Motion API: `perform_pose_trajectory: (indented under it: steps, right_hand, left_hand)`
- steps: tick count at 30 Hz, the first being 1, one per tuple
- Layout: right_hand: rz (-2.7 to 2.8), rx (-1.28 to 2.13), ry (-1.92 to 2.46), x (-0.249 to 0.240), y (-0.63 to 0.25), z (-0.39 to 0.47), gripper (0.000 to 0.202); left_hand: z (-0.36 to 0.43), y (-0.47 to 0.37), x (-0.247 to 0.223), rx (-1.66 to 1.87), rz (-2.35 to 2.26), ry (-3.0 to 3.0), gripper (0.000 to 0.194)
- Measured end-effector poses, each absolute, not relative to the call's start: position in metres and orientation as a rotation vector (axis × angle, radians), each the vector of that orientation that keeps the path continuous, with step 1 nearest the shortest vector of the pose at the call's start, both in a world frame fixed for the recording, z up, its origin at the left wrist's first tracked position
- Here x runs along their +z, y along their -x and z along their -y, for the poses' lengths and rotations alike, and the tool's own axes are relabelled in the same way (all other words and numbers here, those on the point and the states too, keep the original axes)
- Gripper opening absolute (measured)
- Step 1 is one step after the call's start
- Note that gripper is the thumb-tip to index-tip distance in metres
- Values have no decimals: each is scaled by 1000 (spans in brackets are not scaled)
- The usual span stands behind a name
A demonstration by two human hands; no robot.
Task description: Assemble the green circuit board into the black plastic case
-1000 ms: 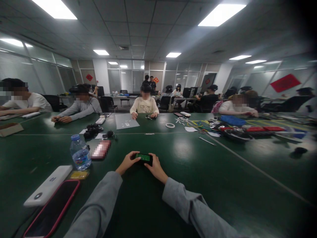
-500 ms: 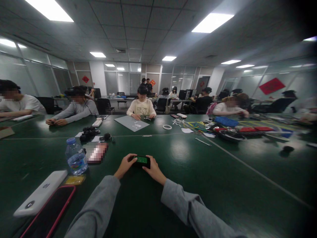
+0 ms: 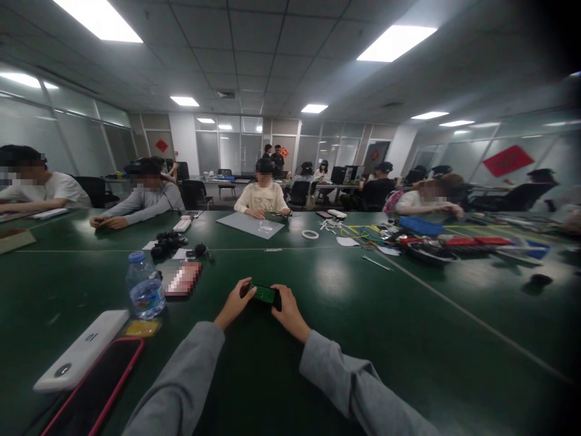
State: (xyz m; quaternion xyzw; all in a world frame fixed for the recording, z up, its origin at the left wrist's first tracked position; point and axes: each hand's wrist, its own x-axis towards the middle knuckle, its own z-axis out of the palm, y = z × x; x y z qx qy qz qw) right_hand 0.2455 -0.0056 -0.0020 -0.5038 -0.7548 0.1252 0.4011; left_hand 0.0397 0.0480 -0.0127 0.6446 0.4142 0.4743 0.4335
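Note:
A dark smartphone [image 3: 265, 295] with a lit green screen is held sideways above the green table [image 3: 363, 339]. My left hand [image 3: 236, 303] is closed on its left end, the thumb over the screen's left part. Around the right end my right hand [image 3: 289, 312] is closed, thumb along the near edge. What the screen shows is too small to read. To the left of my hands stand a water bottle [image 3: 146, 290] with a blue cap and a blurred-out reddish item [image 3: 184, 280].
Near left lie a white power bank [image 3: 84, 351], a red-edged phone [image 3: 93, 393] and a yellow packet [image 3: 143, 328]. Farther off are black gear [image 3: 166, 247], a grey board [image 3: 249, 225], a white ring [image 3: 310, 234], a wrench [image 3: 376, 263] and a blue tray [image 3: 421, 226]. Several people sit around.
The whole view has shifted slightly, so things appear a little farther right. Both hands keep their hold on the smartphone, and my left thumb has moved a little over the screen.

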Motion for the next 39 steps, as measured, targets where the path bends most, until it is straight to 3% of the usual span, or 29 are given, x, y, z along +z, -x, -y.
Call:
perform_pose_trajectory:
  steps: [7,16,39]
  right_hand:
    - [1846,635,1114,-7,-250,0,50]
    - [1616,921,994,-18,-257,-15,34]
    - [1373,967,1056,-26,-259,-23,35]
  left_hand:
    - [-45,-38,-8,1163,-1054,-1674,48]
    - [-42,-38,-5,1097,-1050,-1728,55]
    - [-43,-37,-6,959,-1043,-1780,56]
